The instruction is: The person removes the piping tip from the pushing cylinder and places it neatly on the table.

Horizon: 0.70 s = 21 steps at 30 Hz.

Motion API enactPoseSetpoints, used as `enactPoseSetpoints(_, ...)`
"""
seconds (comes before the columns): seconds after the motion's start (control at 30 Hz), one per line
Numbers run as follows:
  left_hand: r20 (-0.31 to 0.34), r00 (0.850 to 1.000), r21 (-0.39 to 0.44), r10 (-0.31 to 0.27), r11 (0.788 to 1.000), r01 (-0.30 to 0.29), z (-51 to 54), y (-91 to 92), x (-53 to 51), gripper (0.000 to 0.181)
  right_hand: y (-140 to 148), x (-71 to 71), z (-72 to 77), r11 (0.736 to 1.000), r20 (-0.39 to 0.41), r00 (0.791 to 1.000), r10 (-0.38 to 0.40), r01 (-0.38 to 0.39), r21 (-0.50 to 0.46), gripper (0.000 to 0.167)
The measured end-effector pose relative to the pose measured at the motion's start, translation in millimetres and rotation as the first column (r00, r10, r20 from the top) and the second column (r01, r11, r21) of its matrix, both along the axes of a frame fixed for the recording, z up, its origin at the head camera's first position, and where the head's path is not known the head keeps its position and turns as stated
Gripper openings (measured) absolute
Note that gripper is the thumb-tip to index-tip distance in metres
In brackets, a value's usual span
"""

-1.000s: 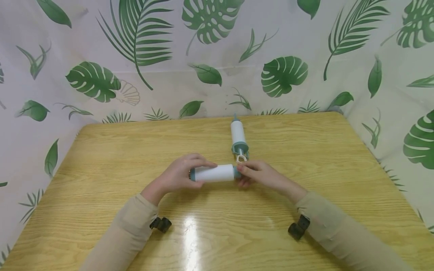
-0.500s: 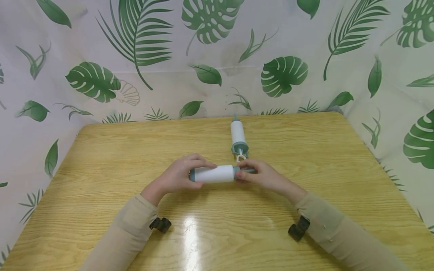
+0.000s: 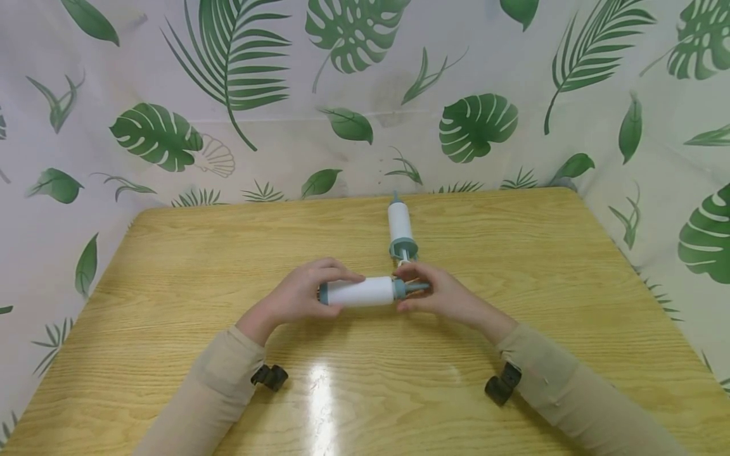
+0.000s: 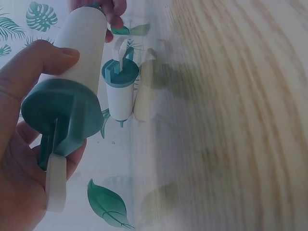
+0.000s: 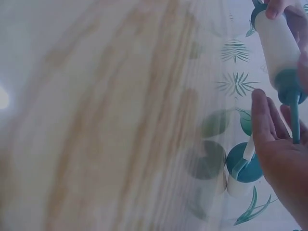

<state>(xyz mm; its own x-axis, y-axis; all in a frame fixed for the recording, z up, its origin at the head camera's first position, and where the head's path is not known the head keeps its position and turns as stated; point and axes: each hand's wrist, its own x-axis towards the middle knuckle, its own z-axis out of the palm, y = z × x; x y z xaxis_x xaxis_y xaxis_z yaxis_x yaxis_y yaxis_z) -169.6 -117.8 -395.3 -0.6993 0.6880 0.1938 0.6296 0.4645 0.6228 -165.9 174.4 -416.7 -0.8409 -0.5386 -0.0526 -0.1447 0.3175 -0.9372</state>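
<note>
A white-barrelled syringe (image 3: pixel 365 292) with teal ends lies sideways between the hands. My left hand (image 3: pixel 302 290) grips its barrel at the plunger end, with a finger on top and the thumb on the near side. In the left wrist view the teal end collar (image 4: pixel 62 103) and pale plunger handle (image 4: pixel 56 183) show near the palm. At the other end, my right hand (image 3: pixel 436 291) stands around the teal nozzle (image 3: pixel 417 287), its thumb and fingers spread apart at the cap (image 3: pixel 399 290). Whether any finger touches the cap is hard to tell.
Just behind the right hand lies a second white syringe (image 3: pixel 400 221), nozzle toward the back edge, its ring handle partly covered by the fingers. Both rest over a glossy wooden table (image 3: pixel 228 234). A leaf-printed cloth (image 3: pixel 399 107) hangs behind.
My right fingers pinched the nozzle cap earlier; now they have spread off it, exposing the cap and nozzle. My left hand and the syringe have stayed in place.
</note>
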Motion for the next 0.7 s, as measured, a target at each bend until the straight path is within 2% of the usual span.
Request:
enactPoseSetpoints(0.13, -0.015, 1.000, 0.004, 0.001, 1.000, -0.001, 0.1, -0.2, -0.2, 0.050, -0.5, 1.0, 1.8, 1.000, 0.037, 0.999, 0.019, -0.020, 0.024, 0.050)
enactPoseSetpoints(0.27, -0.017, 1.000, 0.009, -0.005, 1.000, 0.005, -0.2, -0.3, -0.5, 0.049, -0.7, 1.2, 1.3, 0.999, 0.081, 0.996, 0.034, -0.034, 0.006, 0.043)
enactPoseSetpoints(0.37, -0.015, 1.000, 0.015, -0.012, 1.000, 0.012, 0.1, 0.0, -0.6, 0.049, -0.4, 0.9, -0.5, 1.000, 0.086, 0.996, 0.021, -0.023, 0.018, 0.040)
enactPoseSetpoints(0.53, -0.015, 1.000, 0.016, -0.019, 1.000, 0.020, 0.0, 0.7, -1.4, 0.049, 1.0, 0.7, -2.0, 0.997, 0.044, 0.999, -0.014, 0.010, 0.082, 0.044)
enactPoseSetpoints(0.7, -0.005, 1.000, 0.013, -0.016, 1.000, 0.016, -0.6, 0.8, -1.6, 0.049, 1.7, 0.5, -3.5, 0.996, 0.013, 1.000, -0.020, 0.019, 0.088, 0.046)
